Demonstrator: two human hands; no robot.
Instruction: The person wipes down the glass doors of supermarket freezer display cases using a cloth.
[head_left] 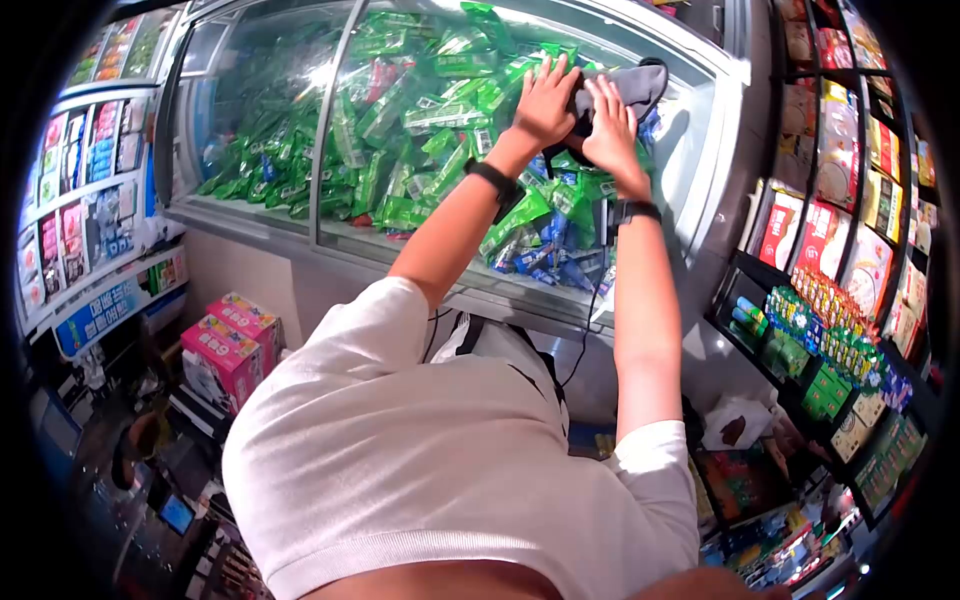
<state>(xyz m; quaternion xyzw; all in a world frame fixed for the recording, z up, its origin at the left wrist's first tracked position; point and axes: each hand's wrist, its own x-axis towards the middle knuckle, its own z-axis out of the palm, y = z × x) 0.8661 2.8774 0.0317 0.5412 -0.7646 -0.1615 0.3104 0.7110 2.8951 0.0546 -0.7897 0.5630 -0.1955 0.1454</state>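
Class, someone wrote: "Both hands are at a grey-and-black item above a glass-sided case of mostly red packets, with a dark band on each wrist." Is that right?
Not quite. The head view shows that the packets are mostly green. The left hand and right hand are indeed at the grey-and-black item above the glass-sided case, with a dark band on each wrist.

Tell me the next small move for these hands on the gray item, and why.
I'd probably slide the right hand outward along the gray item to steady its far end: that hand covers only part of it, the end juts out uncovered, and the left hand is at the opposite side.
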